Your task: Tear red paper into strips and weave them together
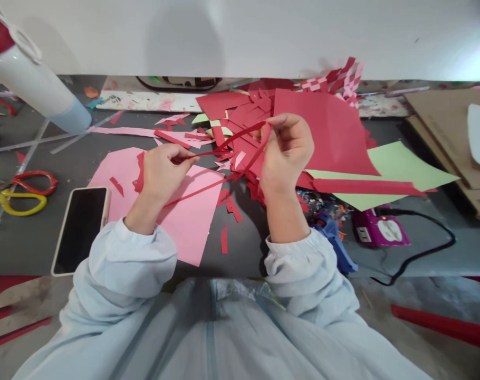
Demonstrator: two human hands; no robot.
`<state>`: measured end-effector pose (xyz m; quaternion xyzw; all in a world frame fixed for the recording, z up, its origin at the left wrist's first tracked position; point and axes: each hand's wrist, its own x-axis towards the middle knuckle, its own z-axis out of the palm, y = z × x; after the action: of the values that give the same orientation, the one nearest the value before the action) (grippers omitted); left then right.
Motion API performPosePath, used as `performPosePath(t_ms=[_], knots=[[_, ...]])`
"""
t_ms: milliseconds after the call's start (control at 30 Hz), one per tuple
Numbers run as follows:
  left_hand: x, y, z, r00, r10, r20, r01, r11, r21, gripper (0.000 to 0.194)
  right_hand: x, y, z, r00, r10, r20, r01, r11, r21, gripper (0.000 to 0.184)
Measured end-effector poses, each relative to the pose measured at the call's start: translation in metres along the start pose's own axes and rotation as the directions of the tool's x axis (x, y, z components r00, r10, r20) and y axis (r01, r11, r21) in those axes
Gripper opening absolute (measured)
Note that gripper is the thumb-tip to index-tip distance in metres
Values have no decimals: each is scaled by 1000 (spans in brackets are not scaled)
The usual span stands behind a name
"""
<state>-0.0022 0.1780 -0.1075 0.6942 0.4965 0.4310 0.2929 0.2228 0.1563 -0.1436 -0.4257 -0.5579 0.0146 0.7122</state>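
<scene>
A long, narrow red paper strip [240, 134] stretches between my two hands above the table. My left hand [163, 168] pinches one part of it between thumb and fingertips, over a pink paper sheet [196, 211]. Higher and to the right, my right hand [286, 153] pinches the strip where it bends over into a loop. From there a length of it slants down to the left across the pink sheet. Behind my right hand lie a large red paper sheet [323, 126] and a heap of red paper scraps [248, 113].
At the left are scissors [28, 192], a phone [80, 227] and a white bottle [42, 74]. Rightward lie green paper [398, 163], a blue glue gun [337, 243], a purple power box [380, 229] with a black cable, and cardboard [445, 121]. A white panel [256, 37] rises behind.
</scene>
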Motion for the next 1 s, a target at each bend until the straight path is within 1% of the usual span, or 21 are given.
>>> performPosePath(t_ms=[100, 200, 267, 367, 433, 500, 600, 833, 1000], knots=[[0, -1, 0, 1000, 15, 2, -15, 1000, 12, 10, 0, -2, 0, 1000, 15, 27, -15, 1000, 19, 12], [0, -2, 1, 999, 37, -7, -37, 999, 6, 10, -2, -5, 2, 997, 52, 53, -55, 997, 48, 11], [1, -2, 1, 999, 45, -6, -45, 999, -5, 10, -3, -10, 4, 992, 98, 84, -105, 992, 75, 9], [0, 0, 2, 999, 38, 8, -38, 999, -9, 8, -5, -22, 10, 970, 193, 145, -210, 971, 113, 7], [-1, 3, 1, 999, 24, 24, -24, 1000, 0, 6, -6, -31, 15, 959, 234, 160, -255, 959, 125, 3], [-1, 7, 1, 999, 15, 50, -16, 1000, 8, 5, -8, -38, 20, 951, 263, 165, -281, 955, 99, 2], [-3, 11, 1, 995, 8, 103, -6, 1000, -17, 5, -10, -45, 24, 936, 294, 193, -304, 953, 22, 7], [-3, 12, 5, 982, -53, 182, 87, 980, -181, 10, -13, -51, 28, 939, 246, 240, -200, 959, -202, 15], [-3, 16, 5, 974, -96, 204, 143, 962, -233, 14, -10, -54, 24, 938, 131, 321, -22, 947, -321, 20]])
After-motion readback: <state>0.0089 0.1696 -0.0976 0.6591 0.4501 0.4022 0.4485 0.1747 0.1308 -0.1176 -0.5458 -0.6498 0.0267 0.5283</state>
